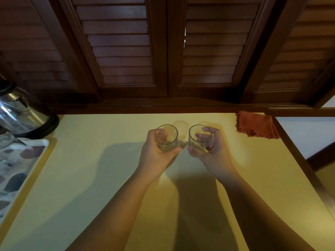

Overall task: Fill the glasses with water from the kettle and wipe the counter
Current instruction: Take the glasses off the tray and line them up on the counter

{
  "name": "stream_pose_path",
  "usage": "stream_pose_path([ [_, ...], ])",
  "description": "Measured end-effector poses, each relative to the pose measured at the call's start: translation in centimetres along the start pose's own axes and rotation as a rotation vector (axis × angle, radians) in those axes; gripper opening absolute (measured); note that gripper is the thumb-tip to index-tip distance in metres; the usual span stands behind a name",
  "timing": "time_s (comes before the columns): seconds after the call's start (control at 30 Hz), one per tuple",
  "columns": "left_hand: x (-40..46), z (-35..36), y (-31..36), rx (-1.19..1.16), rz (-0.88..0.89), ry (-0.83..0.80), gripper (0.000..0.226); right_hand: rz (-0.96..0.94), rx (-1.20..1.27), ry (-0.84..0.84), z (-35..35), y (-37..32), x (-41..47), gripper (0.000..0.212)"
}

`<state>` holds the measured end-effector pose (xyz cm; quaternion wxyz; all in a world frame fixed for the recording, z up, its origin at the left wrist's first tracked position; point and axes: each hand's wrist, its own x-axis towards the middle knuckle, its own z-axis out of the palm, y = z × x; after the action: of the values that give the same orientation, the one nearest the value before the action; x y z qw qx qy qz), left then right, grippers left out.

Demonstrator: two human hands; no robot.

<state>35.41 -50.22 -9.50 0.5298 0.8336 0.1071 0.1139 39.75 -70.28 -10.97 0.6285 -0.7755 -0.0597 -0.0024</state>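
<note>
At centre of the head view, my left hand (157, 149) grips one empty glass (166, 137) and my right hand (208, 147) another glass (199, 138), rims nearly touching; a clink could chip them. Kettle (21, 113) at nine o'clock, cloth (255, 126) at two: pouring across the counter (90, 178) risks spills.

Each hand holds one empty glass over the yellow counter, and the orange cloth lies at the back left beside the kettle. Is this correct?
Not quite. The head view shows the orange cloth at the back right; the kettle stands far left. Otherwise correct: the left hand and right hand each hold an empty glass.
</note>
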Motion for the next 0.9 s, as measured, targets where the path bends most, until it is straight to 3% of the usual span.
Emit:
stream_pose_path([
  [0.77,1.9,0.7,-0.9,0.102,-0.037,-0.009,0.075,0.002,-0.112,-0.041,0.1,-0.2,0.7,0.075],
  [0.9,1.8,0.4,-1.1,0.109,-0.054,-0.039,0.084,0.03,-0.122,-0.073,0.1,-0.8,0.3,0.093],
])
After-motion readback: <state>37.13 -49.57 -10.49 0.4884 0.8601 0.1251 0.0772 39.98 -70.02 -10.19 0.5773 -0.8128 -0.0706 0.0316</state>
